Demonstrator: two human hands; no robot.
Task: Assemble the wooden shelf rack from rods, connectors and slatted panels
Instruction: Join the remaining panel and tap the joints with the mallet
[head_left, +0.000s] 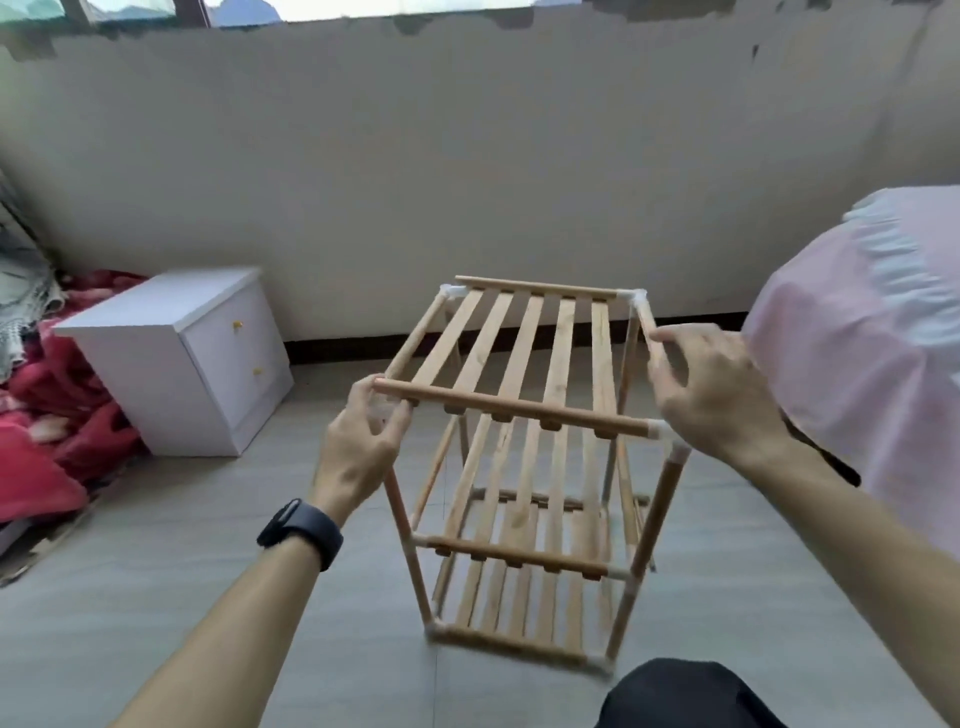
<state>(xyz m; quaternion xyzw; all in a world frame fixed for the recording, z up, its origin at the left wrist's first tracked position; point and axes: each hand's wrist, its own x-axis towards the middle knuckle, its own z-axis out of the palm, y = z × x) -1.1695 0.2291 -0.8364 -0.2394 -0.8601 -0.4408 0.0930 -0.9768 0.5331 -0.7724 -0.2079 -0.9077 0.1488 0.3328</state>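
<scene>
Grips the left end of the front rod (519, 409), at 8 o'clock on the top tier of the wooden shelf rack (519, 358), with the curled left hand (358, 441). Pinches the side rod (645, 318) at 2 o'clock with the right hand (711, 395). Has the rack upright on the floor (208, 571), white cabinet (171, 364) at its 9 o'clock.

Left hand (363, 441) and right hand (714, 387) reach forward, fingers curled in a grip
</scene>
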